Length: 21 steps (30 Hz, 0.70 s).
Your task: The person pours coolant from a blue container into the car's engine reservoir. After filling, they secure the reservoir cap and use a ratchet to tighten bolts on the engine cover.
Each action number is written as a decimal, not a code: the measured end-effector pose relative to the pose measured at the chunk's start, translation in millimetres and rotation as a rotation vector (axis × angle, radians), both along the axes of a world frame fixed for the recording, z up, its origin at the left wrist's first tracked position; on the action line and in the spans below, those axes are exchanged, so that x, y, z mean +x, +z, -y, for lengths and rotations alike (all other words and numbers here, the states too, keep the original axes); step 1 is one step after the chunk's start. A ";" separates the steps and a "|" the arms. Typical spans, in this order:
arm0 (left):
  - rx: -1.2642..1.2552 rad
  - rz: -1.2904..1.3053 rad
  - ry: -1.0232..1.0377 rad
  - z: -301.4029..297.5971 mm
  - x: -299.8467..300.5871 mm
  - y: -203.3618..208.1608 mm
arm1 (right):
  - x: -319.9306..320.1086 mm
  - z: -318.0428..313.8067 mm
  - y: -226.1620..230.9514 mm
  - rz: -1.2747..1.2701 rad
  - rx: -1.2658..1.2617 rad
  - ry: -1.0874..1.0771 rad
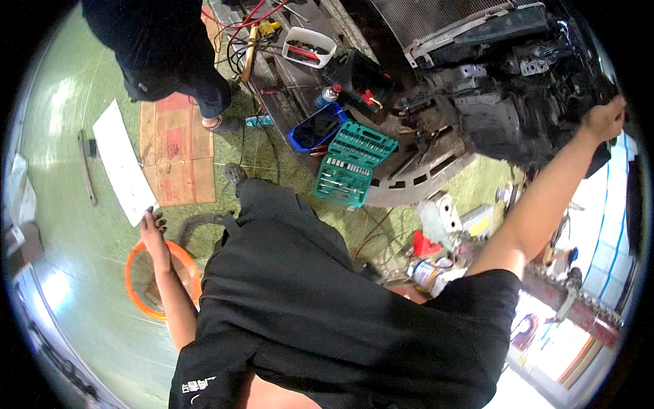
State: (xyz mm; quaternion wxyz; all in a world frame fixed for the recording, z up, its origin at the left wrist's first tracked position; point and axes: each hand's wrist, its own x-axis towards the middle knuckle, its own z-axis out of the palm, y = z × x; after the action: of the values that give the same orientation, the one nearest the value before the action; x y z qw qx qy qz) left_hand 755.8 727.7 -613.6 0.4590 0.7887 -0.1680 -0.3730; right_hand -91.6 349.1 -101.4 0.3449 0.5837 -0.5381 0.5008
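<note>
My left hand (pixel 154 232) hangs low on the left, its fingers apart and their tips dark. It overlaps the near corner of a long white sheet (pixel 122 160), with no grip on it visible. An orange-rimmed bin (pixel 129 285) stands below that hand and forearm. Far out on the right, my right hand (pixel 605 119) is closed at the edge of a dark vehicle body (pixel 501 109) with its inner parts exposed. What the right fingers hold, if anything, is hidden.
A green socket set case (pixel 344 183) lies unfolded near a blue tray (pixel 294 140), a spray can (pixel 328 95) and a white tub of small parts (pixel 286 48). Another person (pixel 160 51) stands by flattened cardboard (pixel 178 184). Cables (pixel 257 102) trail across the floor.
</note>
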 end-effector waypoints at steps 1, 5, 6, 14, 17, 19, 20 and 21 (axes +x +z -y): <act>-0.025 0.007 -0.011 23.0 28.2 12.5 | 47.0 -19.8 -28.4 -0.028 0.075 0.100; -0.018 0.025 -0.020 96.4 122.9 44.2 | 212.9 -56.7 -151.4 0.115 0.636 0.307; -0.029 -0.005 -0.025 109.9 138.3 42.6 | 250.6 -56.2 -187.2 0.268 0.765 0.359; 0.043 0.089 -0.184 243.4 281.2 34.0 | 517.4 -78.2 -377.1 0.226 1.887 0.523; -0.111 0.052 -0.191 311.4 327.8 31.4 | 632.9 -60.4 -400.9 0.337 1.939 0.676; -0.169 0.012 -0.187 343.2 358.6 33.3 | 716.0 -36.6 -409.0 0.436 1.874 0.840; -0.185 -0.006 -0.198 357.0 375.3 34.5 | 759.6 -16.8 -412.4 0.337 1.826 0.903; -0.206 0.016 -0.223 362.9 393.4 37.0 | 804.6 1.2 -414.8 0.273 1.808 0.949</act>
State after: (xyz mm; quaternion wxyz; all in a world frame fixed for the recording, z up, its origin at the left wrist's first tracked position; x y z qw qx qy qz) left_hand 1149.1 364.8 -576.6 0.4917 0.7169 -0.2957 -0.3961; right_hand 713.0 347.9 -516.1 -0.5205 0.7156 -0.4626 0.0554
